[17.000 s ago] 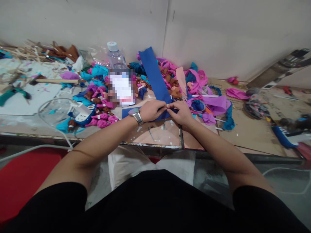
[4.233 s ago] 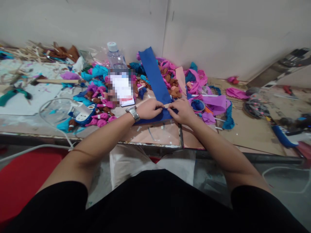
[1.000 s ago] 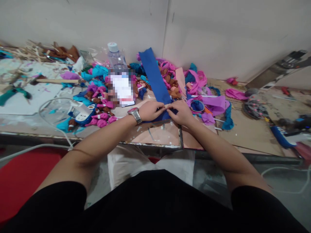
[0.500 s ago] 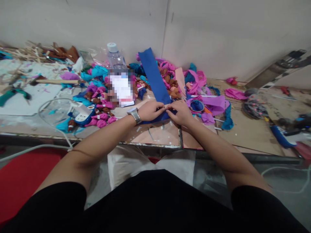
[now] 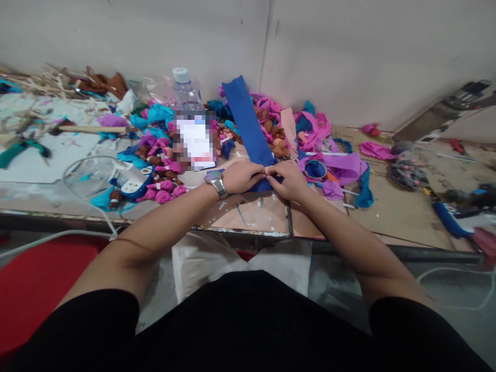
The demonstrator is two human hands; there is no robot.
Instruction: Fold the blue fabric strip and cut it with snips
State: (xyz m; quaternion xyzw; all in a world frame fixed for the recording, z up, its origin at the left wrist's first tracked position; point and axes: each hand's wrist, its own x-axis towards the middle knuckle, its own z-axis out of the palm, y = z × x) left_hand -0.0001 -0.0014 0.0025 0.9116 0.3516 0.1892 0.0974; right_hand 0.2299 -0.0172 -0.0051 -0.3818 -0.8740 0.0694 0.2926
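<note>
On the desk [image 5: 248,217], beneath both hands, the blue strip [image 5: 248,124] is pinched between fingertips of the left hand [image 5: 241,176] and right hand [image 5: 290,178]; light and limp, it is best held by its edges.

Behind the phone [image 5: 196,139], an upright bottle [image 5: 188,93] blocks low passage; to its left, crumpled bundles [image 5: 165,191] and a looping cable [image 5: 77,159] obstruct; to its right lies a blue strip [image 5: 246,121]. Nearer the person than the phone, bare tabletop [image 5: 251,214] offers room.
</note>
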